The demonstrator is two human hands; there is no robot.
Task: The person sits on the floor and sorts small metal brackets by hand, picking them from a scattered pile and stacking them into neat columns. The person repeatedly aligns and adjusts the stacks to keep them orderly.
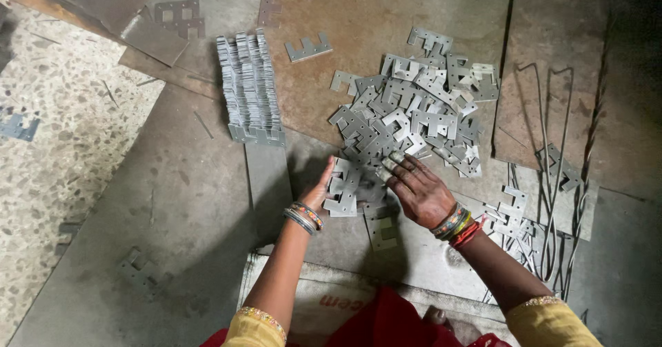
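A loose heap of flat grey E-shaped metal plates [414, 112] lies on a rusty steel sheet. My left hand [318, 190] stands on edge against the left side of a small bunch of these plates [347, 188], pressing them together. My right hand [417, 190] lies palm down over the right side of the same bunch, fingers spread toward the heap. Both wrists wear bangles. A neat row of stacked plates [249, 88] stands on edge to the upper left.
Rusty steel sheets [345, 16] cover the floor, with terrazzo floor [62, 133] at the left. Bent wire rods [558, 181] and more scattered plates [514, 216] lie at the right. One single plate [308, 47] lies apart above. A printed sack [331, 299] lies by my knees.
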